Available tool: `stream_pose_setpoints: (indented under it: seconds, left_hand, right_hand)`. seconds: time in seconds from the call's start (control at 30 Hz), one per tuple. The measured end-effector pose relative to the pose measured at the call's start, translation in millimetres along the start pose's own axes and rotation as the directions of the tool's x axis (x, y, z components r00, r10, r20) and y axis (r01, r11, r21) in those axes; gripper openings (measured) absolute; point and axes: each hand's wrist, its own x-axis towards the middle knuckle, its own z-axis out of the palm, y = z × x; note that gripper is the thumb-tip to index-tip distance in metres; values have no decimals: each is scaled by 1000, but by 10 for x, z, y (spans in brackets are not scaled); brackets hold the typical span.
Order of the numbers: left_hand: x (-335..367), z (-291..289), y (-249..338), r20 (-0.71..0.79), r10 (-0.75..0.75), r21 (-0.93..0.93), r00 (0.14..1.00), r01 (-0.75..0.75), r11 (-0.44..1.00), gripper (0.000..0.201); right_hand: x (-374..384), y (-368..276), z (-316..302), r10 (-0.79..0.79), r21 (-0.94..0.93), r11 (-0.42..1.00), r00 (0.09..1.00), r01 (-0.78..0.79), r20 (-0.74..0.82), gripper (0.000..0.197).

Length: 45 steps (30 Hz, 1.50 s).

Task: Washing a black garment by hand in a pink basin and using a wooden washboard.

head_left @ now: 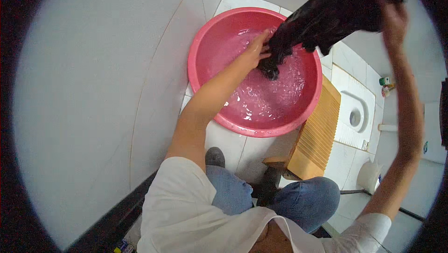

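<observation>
A wet black cloth garment (326, 15) stretches from the upper right down into a large round pink basin (198, 66), where its lower end dips into the water (261, 94). My right hand (394, 17), raised high at the right and blurred by motion, is closed on the upper end of the cloth. Over the basin, my left hand (256, 50) is beside the lower end, its fingers apart and touching the cloth's edge. Ripples and bright glints cover the water around the garment. The exact kind of garment cannot be made out.
A ridged wooden washboard (317, 131) leans against the basin's right side, near my knees. Beyond it a white squat toilet (354, 110) is set in the tiled floor. A white bin-like container (368, 177) stands at the right. A pale wall (93, 90) rises close on the left.
</observation>
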Motion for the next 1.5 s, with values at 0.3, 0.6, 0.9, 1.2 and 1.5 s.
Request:
stream_pose_setpoints:
  seconds: [0.3, 0.6, 0.9, 1.2, 1.5]
  left_hand:
    - [-456, -198, -1089, -106, -523, 83, 846, 532, 843, 59]
    - [-571, -358, -1552, -163, -580, 164, 798, 601, 782, 55]
    - [-771, -532, -1566, -54, -684, 252, 728, 672, 696, 44]
    - [-797, -196, -1371, 141, -699, -161, 701, 713, 682, 85]
    - [-707, 633, -644, 745, -249, -325, 619, 662, 676, 100]
  right_hand:
    - [-2761, 386, 1671, 555, -356, 825, 746, -439, 367, 40]
    - [-3697, 818, 1648, 743, -718, 668, 240, -196, 625, 46]
    - [-3894, 675, 1927, 661, -586, 685, 33, -432, 749, 43]
    - [-1918, -627, 1830, 884, 404, 347, 439, -846, 160, 26]
    - [-1215, -1928, 976, 365, 889, 428, 931, -161, -7, 49]
